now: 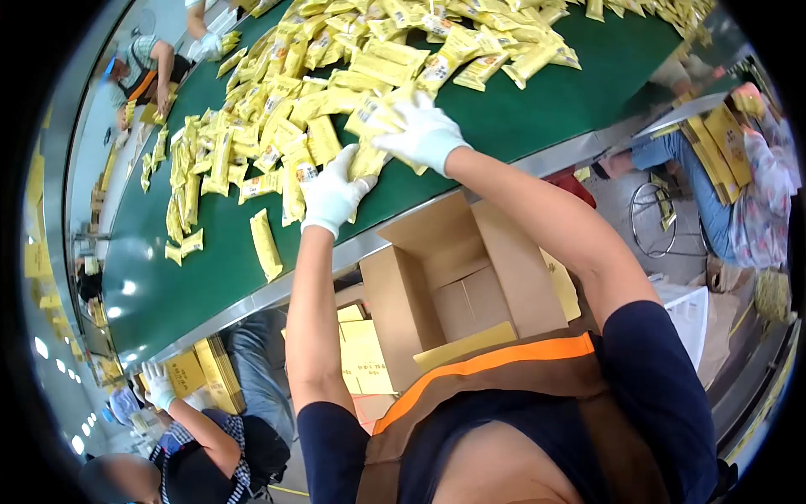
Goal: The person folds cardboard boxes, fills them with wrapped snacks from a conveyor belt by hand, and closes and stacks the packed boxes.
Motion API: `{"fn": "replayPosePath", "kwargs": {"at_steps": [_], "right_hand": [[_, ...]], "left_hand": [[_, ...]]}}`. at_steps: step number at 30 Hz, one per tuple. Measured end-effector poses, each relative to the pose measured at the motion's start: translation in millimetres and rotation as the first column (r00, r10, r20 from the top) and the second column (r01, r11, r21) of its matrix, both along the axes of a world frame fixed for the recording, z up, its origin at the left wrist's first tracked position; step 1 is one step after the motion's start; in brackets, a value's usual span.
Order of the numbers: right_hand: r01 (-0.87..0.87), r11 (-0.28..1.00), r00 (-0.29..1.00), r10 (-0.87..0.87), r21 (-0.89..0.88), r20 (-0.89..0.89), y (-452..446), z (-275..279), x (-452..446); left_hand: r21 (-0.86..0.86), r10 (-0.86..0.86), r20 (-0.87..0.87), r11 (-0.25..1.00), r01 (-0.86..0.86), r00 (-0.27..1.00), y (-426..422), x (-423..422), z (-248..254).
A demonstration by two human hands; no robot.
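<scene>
My left hand (334, 193), in a white glove, presses against the near side of a bunch of yellow packets (367, 157) on the green belt. Its thumb points toward my right hand (426, 134), also gloved, whose fingers curve over the same bunch from the right. The packets between the two hands are gripped side by side, their undersides hidden. A large heap of similar yellow packets (382, 63) spreads beyond and to the left. Below my arms stands an open cardboard box (470, 298) with its flaps folded out.
The green belt (201, 281) has a metal edge (252, 305) facing me. Co-workers sit at lower left (201, 445), at right (756, 193) and across at upper left (147, 71). Yellow cartons (363, 357) lie beside the box; a metal stool (655, 218) stands at right.
</scene>
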State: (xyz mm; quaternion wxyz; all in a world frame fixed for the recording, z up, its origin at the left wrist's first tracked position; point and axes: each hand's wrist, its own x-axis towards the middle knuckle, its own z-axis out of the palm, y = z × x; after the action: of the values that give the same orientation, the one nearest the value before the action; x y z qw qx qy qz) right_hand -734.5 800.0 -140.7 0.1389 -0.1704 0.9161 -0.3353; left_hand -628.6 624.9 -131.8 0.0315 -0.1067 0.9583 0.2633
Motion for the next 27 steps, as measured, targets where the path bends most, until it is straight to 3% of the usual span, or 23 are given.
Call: {"fn": "replayPosePath", "kwargs": {"at_steps": [3,5,8,9,10,11,13,14,16,17,20,22,24,26,27], "right_hand": [[-0.161,0.987,0.987,0.161,-0.027,0.011,16,8,1],[-0.234,0.967,0.929,0.254,0.105,-0.269,49,18,6],[-0.364,0.893,0.689,0.45,0.265,-0.568,119,43,-7],[-0.415,0.832,0.651,0.554,0.368,-0.519,141,31,-17],[-0.461,0.757,0.611,0.649,0.463,-0.453,160,13,-27],[-0.507,0.775,0.627,0.632,0.377,-0.455,173,-4,-34],[-0.481,0.813,0.826,0.546,0.329,-0.142,173,27,-41],[-0.459,0.835,0.881,0.473,0.304,0.032,171,37,-42],[-0.388,0.838,0.901,0.433,0.384,-0.033,173,32,-46],[-0.374,0.829,0.896,0.439,0.417,-0.069,173,28,-46],[-0.461,0.781,0.846,0.53,0.421,-0.057,162,34,-57],[-0.555,0.734,0.761,0.638,0.391,-0.115,147,49,-74],[-0.606,0.717,0.666,0.694,0.344,-0.273,115,65,-94],[-0.606,0.622,0.55,0.778,0.497,-0.303,77,71,-125],[-0.589,0.578,0.585,0.787,0.565,-0.196,63,70,-133]], "left_hand": [[-0.208,0.015,0.058,0.978,-0.002,0.998,17,1,9],[-0.244,0.048,0.045,0.969,-0.035,0.998,18,3,7],[-0.301,-0.047,-0.028,0.953,0.036,0.999,14,0,24],[-0.297,-0.079,-0.064,0.953,0.057,0.995,13,-8,31],[-0.442,-0.121,-0.032,0.892,0.094,0.992,18,-24,42],[-0.483,-0.202,-0.025,0.86,0.165,0.979,18,-41,43],[-0.629,-0.352,0.062,0.712,0.311,0.934,13,-76,41],[-0.599,-0.329,0.165,0.716,0.36,0.93,16,-86,45],[-0.525,-0.285,0.37,0.721,0.452,0.884,21,-101,55],[-0.533,-0.3,0.38,0.703,0.472,0.875,23,-97,56],[-0.447,-0.283,0.307,0.8,0.4,0.909,17,-70,39],[-0.474,-0.349,0.174,0.79,0.389,0.921,16,-49,32],[-0.426,-0.338,0.16,0.824,0.374,0.927,14,-43,30],[-0.377,-0.333,0.116,0.857,0.352,0.936,4,-43,21],[-0.355,-0.327,0.089,0.872,0.336,0.941,-1,-44,19]]}}
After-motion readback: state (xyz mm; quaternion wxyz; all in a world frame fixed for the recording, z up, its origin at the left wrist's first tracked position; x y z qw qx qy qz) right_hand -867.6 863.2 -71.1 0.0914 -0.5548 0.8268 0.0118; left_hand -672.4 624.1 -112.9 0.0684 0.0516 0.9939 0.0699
